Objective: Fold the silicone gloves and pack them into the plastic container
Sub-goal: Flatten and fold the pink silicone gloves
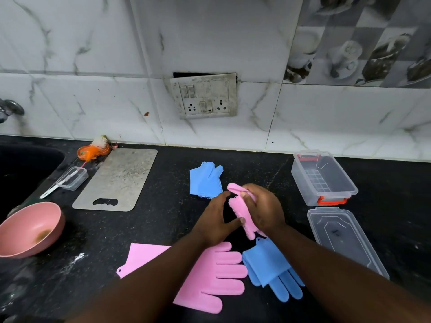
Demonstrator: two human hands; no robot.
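A folded pink silicone glove [241, 210] is held above the black counter by both hands. My right hand [263, 208] wraps over its top and right side. My left hand [215, 217] grips its lower left edge with thumb and fingers. A second pink glove [210, 276] lies flat near me, partly under my left forearm. One blue glove [205, 180] lies flat beyond the hands, another blue glove [272, 271] lies folded under my right wrist. The clear plastic container [324, 180] with red latches stands open at the right, holding no gloves.
The container's clear lid [345, 238] lies at the right, in front of the box. A grey cutting board [116, 180], a small clear tub [72, 178] and a pink bowl [30, 229] sit at the left beside a dark sink [23, 166]. A tiled wall with a socket plate [205, 95] stands behind.
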